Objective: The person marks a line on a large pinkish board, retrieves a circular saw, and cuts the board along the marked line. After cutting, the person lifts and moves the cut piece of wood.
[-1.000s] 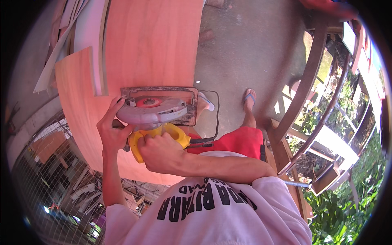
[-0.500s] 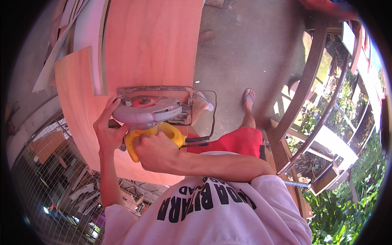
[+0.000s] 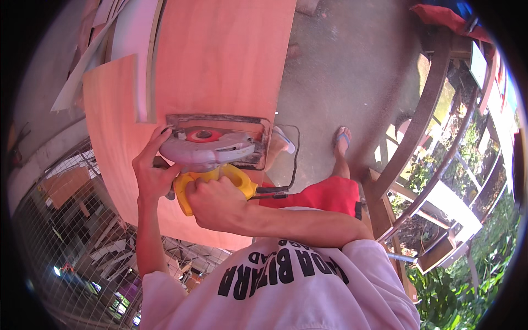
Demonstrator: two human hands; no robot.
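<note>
A circular saw with a grey blade guard, a red centre and a yellow handle rests on a large reddish plywood sheet. Its dark rectangular base plate lies flat near the sheet's right edge. My right hand is wrapped round the yellow handle. On the saw's left side, my left hand grips a dark knob, its fingers reaching up to the corner of the base plate. The blade and the cut line are hidden under the saw. A black power cord loops off the handle to the right.
Pale boards and strips lie at the upper left, one ending just left of the saw. My feet in flip-flops stand on the concrete floor. Wire mesh is at the lower left, a curved railing at the right.
The whole view has shifted slightly, so most things appear farther right. Against the sheet, the saw seems a little farther left. Both hands keep the same grip.
</note>
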